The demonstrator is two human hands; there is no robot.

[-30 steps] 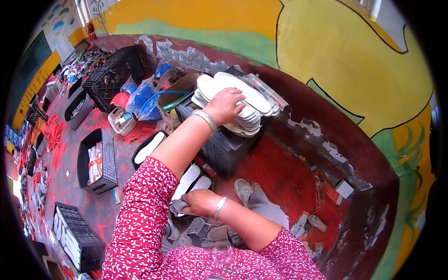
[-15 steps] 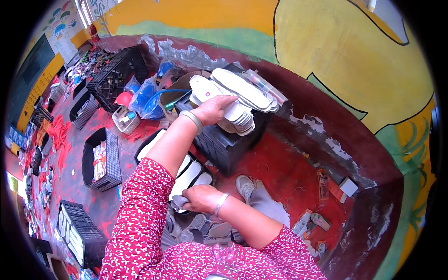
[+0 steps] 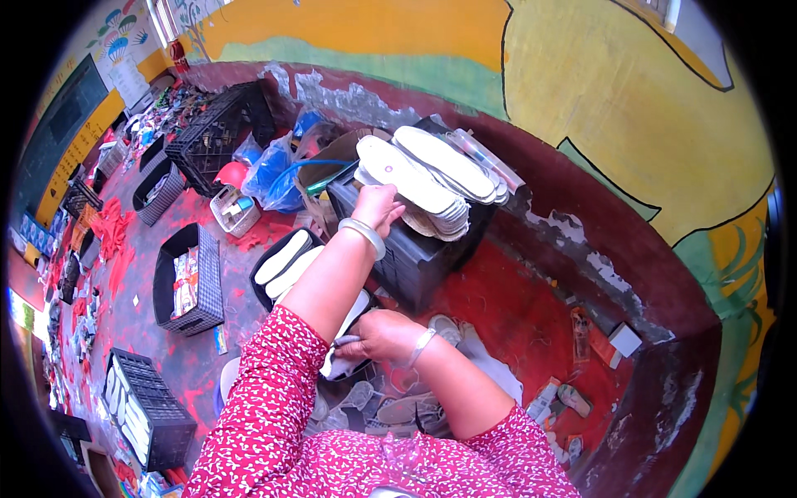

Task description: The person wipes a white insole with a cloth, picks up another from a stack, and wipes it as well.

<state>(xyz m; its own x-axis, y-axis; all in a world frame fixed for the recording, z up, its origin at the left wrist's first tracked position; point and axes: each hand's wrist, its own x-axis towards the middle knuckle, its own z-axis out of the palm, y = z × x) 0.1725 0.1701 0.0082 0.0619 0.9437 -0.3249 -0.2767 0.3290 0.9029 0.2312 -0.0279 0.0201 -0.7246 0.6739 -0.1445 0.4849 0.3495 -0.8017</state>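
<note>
White insoles (image 3: 407,173) lie in two side-by-side piles on a black crate (image 3: 398,266). At the near-left edge of the left pile is my left hand (image 3: 378,207), its fingers partly spread and nothing visible in them. Closer to me, my right hand (image 3: 386,334) is closed on a small grey cloth-like piece (image 3: 344,340), mostly covered by the fingers. Just below those fingers shows some white material (image 3: 334,365); I cannot tell whether it is gripped too. A dark basket with more white insoles (image 3: 286,261) sits under my left forearm, which partly hides it.
A checked basket with packets (image 3: 214,311) stands left on the red-stained floor, beyond a black crate of white pieces (image 3: 158,452). Blue plastic bags (image 3: 278,174) and a small white basket (image 3: 249,220) are further back. Shoes (image 3: 407,408) lie near my lap; a peeling wall (image 3: 581,232) runs right.
My left hand has drawn back from the top of the left pile to its edge. The marked top insole now lies more in line with the pile. My right hand has shifted slightly right.
</note>
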